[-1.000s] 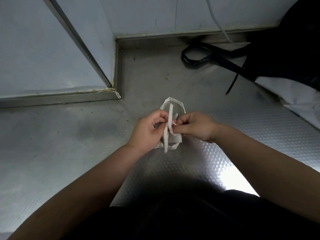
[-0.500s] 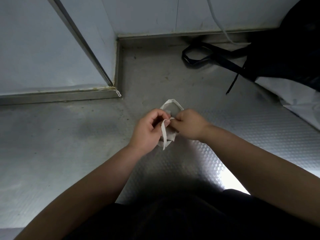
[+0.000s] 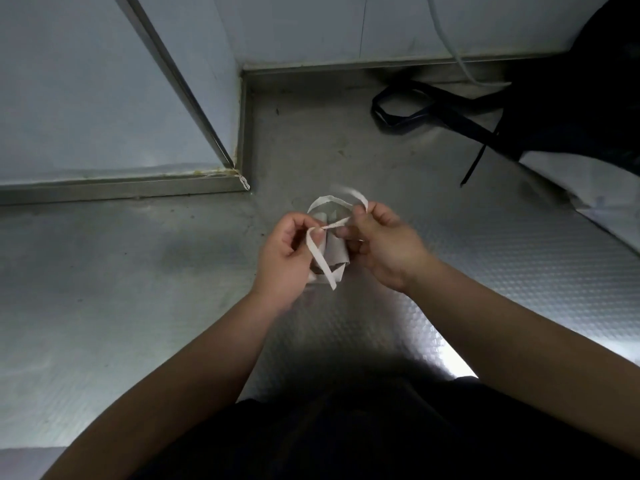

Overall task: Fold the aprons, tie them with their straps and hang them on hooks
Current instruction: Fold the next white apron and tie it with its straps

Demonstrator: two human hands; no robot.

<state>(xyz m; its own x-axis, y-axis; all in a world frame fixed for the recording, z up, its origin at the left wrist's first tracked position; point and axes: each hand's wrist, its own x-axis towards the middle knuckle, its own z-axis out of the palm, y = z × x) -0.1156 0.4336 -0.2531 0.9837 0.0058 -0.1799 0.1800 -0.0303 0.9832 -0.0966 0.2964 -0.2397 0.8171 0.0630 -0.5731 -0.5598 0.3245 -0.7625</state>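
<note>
Both forearms reach in from below and meet over the steel counter (image 3: 138, 289), wrists turned inward. The left hand (image 3: 284, 258) curls its fingers and pinches the white strap (image 3: 320, 259) at its bend. The right hand (image 3: 384, 244) pinches the strap's looped end, and the small folded white apron (image 3: 334, 251) sits between the two palms.

The white strap (image 3: 358, 197) loop is motion-blurred; the black apron (image 3: 571, 98) runs off the right edge.
</note>
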